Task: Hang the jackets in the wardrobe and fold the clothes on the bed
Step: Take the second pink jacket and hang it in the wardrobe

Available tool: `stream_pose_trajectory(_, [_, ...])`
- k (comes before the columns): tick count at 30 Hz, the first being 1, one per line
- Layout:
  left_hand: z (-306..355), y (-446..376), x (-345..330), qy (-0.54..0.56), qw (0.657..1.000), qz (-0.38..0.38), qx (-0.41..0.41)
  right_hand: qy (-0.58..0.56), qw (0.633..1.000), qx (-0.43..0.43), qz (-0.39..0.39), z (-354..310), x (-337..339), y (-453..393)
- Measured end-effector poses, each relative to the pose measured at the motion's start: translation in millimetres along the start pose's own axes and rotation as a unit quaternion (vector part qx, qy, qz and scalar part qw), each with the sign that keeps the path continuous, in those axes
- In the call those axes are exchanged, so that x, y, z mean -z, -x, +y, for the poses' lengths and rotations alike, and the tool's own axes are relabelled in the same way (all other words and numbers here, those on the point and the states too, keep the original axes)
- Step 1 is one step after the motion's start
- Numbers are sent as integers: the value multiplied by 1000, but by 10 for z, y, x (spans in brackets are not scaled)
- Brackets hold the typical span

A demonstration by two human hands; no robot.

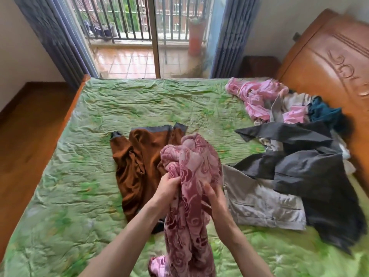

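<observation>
Green bed (pixel 83 152) carries brown top (pixel 137 164), grey pile (pixel 295 162). Left hand (pixel 166 188), right hand (pixel 214 194): fingers curled, gripping pink garment (pixel 195 166), bunched above bed. Best: find shoulders or hem, shake flat, lay on bare bed before folding.

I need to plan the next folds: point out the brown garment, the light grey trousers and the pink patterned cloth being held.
brown garment (pixel 137 162), head view, on its crumpled body.
light grey trousers (pixel 257 202), head view, on the flat leg panel.
pink patterned cloth (pixel 196 156), head view, on the bunched top above both hands.
</observation>
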State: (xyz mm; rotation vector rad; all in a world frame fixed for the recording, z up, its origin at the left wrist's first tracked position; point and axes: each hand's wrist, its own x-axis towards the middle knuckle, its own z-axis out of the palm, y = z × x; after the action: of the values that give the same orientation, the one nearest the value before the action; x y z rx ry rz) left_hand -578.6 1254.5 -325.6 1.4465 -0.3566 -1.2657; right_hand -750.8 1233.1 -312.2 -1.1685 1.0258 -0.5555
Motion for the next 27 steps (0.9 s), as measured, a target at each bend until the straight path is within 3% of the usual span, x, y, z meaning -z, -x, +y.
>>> stream_pose_trajectory(5, [84,404,-130,-26,998,5,-65,55,993,90,49,-231,15,-2])
stream_pose_trajectory(7, [185,552,-235,33,995,43,-84,72,989,110,67,-302,30,-5])
stream_pose_trajectory(9, [371,691,-355,146,986,45,-67,76,990,112,42,-375,72,-7])
stream_pose_trajectory(11, [543,785,-396,191,976,69,-74,92,990,105,25,-461,143,27])
stream_pose_trajectory(14, [676,897,-349,112,977,119,-134,115,987,111,-17,-607,233,74])
stream_pose_trajectory(17, [769,1079,-287,78,974,157,-144,54,991,108,-51,-798,174,117])
stream_pose_trajectory(21, [869,1323,-131,89,969,169,-158,51,989,134,-32,-938,2,119])
stream_pose_trajectory(24, [908,1411,58,34,962,191,-195,101,980,168,-34,-1061,-74,109])
stream_pose_trajectory(27, [955,1462,276,-5,957,167,-235,149,963,222,-25,-1205,-176,136])
